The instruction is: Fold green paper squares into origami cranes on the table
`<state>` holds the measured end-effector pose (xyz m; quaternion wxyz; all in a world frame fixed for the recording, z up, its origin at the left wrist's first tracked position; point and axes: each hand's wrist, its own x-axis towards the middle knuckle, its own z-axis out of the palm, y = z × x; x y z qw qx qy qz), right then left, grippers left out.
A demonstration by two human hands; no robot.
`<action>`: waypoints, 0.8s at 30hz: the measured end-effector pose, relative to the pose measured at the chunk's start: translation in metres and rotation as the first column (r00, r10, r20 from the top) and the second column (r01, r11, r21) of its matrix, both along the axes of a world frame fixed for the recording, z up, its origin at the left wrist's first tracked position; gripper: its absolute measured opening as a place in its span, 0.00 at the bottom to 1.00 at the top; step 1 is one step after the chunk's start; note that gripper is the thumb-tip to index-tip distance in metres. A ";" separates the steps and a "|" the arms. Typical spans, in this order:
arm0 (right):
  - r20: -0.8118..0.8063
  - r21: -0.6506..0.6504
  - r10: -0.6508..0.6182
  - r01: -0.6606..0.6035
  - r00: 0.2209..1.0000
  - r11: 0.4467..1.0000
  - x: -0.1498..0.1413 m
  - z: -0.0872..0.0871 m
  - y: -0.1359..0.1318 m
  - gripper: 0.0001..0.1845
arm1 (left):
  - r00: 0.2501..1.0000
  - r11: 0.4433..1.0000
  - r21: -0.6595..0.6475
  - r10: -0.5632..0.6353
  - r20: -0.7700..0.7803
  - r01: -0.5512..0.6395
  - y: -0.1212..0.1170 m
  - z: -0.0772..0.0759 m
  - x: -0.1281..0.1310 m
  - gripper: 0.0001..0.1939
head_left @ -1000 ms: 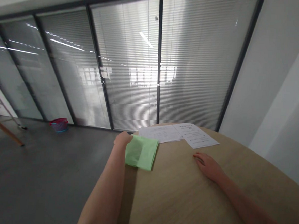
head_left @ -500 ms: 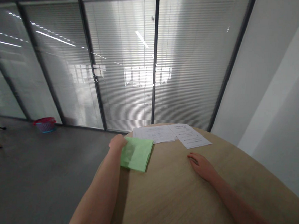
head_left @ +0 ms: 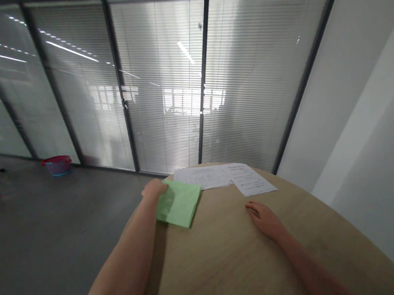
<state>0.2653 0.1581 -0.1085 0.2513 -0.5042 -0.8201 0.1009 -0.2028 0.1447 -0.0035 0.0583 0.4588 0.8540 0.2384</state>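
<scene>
A folded light green sheet (head_left: 179, 204), paper or cloth I cannot tell, is over the left side of the wooden table (head_left: 216, 256). My left hand (head_left: 154, 188) is closed on its upper left edge, thumb on top; the fingers beneath are hidden. Whether the sheet touches the tabletop all along is unclear. My right hand (head_left: 262, 218) rests on the table to the right with nothing in it, its thumb and fingers slightly apart. Beyond the hands lie white printed papers (head_left: 203, 176), with another printed sheet (head_left: 250, 180) overlapping them on the right.
The table's curved edge runs along the left, far and right sides. Behind it stands a glass partition (head_left: 164, 131) with blinds, and a white wall (head_left: 359, 145) rises at right. A pink and blue basket (head_left: 59, 167) sits on the grey floor (head_left: 66, 228).
The view has shifted very slightly. My left hand still grips the green sheet, and my right hand stays resting on the table.
</scene>
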 end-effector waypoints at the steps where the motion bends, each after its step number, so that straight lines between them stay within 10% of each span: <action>1: -0.001 0.001 -0.002 0.002 1.000 1.000 0.000 0.000 0.000 0.21 | 1.000 1.000 -0.016 0.013 0.003 -0.013 0.000 0.000 0.000 0.20; 13: -0.026 0.007 -0.003 0.003 1.000 1.000 -0.002 0.001 -0.001 0.21 | 1.000 1.000 0.020 0.013 -0.017 -0.012 0.001 0.020 0.004 0.16; 24: -0.149 -0.011 -0.013 0.011 0.989 1.000 -0.009 0.009 -0.008 0.17 | 0.990 0.928 0.345 -0.142 -0.023 0.141 -0.016 0.105 0.049 0.19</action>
